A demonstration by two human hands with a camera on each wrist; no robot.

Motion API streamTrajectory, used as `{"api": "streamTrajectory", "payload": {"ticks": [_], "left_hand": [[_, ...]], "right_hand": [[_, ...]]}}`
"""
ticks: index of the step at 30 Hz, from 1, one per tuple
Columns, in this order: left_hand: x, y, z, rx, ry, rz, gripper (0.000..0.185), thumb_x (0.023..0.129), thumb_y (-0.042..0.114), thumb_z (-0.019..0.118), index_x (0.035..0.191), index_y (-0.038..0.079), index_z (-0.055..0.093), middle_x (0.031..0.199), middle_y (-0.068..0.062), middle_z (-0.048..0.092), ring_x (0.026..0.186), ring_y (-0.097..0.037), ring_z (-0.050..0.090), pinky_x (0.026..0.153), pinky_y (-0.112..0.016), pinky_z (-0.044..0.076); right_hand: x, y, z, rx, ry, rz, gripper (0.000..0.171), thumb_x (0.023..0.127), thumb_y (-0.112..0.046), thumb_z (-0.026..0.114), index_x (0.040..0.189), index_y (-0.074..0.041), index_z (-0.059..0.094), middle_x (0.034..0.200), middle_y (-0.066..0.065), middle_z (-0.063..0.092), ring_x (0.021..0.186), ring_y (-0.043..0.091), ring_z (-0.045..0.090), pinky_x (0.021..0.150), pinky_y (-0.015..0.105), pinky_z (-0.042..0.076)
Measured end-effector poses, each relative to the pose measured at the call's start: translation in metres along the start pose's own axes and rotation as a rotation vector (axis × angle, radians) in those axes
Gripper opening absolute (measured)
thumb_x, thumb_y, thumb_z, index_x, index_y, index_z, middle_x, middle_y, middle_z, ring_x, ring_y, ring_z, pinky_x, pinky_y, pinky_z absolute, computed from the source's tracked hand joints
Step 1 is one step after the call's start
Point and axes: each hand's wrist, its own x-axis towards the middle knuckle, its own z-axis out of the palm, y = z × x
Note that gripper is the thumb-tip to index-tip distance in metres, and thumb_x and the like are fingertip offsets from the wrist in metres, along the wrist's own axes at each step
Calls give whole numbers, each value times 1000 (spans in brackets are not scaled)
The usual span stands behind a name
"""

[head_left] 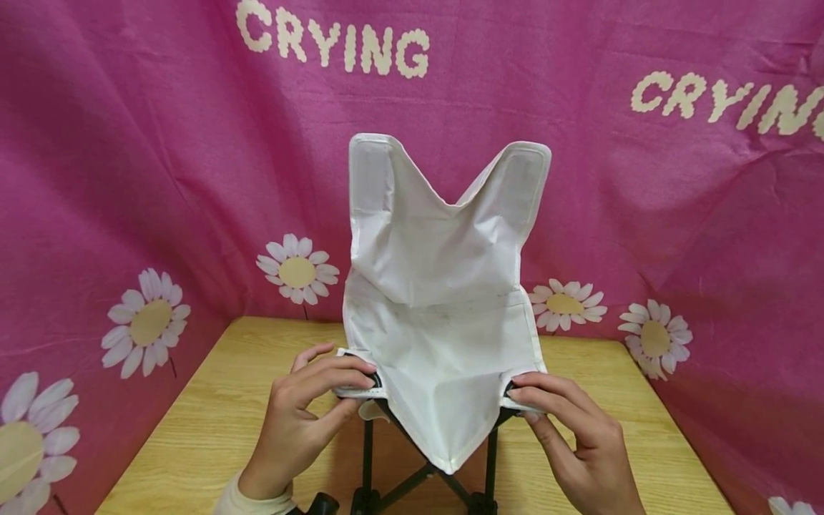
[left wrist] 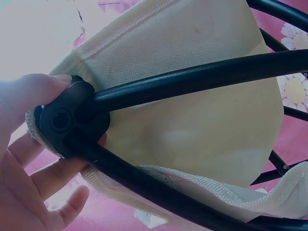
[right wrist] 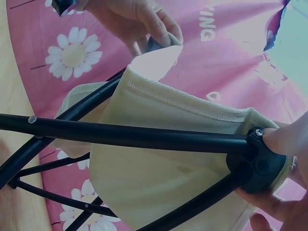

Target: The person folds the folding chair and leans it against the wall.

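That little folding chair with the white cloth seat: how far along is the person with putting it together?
The black frame stands unfolded on the wooden table, and the white fabric seat has both back corners up. In hand: the left hand and the right hand each grip a front corner of the cloth at a black plastic joint. What seems left is seating those two front corners fully; whether they already sit snug cannot be told.

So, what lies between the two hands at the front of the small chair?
In the head view, the white fabric seat spans the stretch between the left hand and the right hand, its front point hanging over the black frame.
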Motion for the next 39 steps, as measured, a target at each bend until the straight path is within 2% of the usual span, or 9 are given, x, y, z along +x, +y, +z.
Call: {"api": "streamTrajectory", "payload": {"ticks": [6,13,24,32,39], "left_hand": [[0,1,1,5,-4,-1,33,72,-7,76,96,15,73,99,-5,71,92,-16,67,103,-36,33],[1,1,2,10,-2,14,32,72,-6,76,96,15,73,99,-5,71,92,-16,67,102,-37,34],[5,1,3,27,-11,-15,33,72,-6,77,97,15,74,100,-3,71,92,-15,66,101,-41,36],[6,-1,6,21,-9,-14,34,71,-8,77,96,14,74,99,-4,72,91,-15,67,101,-39,37],[8,-3,8,16,-3,-12,34,70,-10,76,96,13,74,98,-5,72,91,-16,67,102,-38,37]], "right_hand": [[-1,-1,0,-15,8,16,42,75,21,68,108,-5,71,114,13,64,103,14,61,91,17,47],[-1,-1,1,9,22,-15,36,78,19,66,106,-2,71,113,15,64,104,15,61,92,18,46],[3,1,2,15,19,-32,35,79,18,65,108,-2,71,113,15,64,105,16,61,91,18,47],[6,1,3,-9,23,-25,40,75,21,66,107,-3,71,113,14,64,105,14,61,89,17,48],[14,-6,5,-12,39,-41,37,75,23,65,104,-1,71,110,16,65,104,13,62,88,16,48]]}}
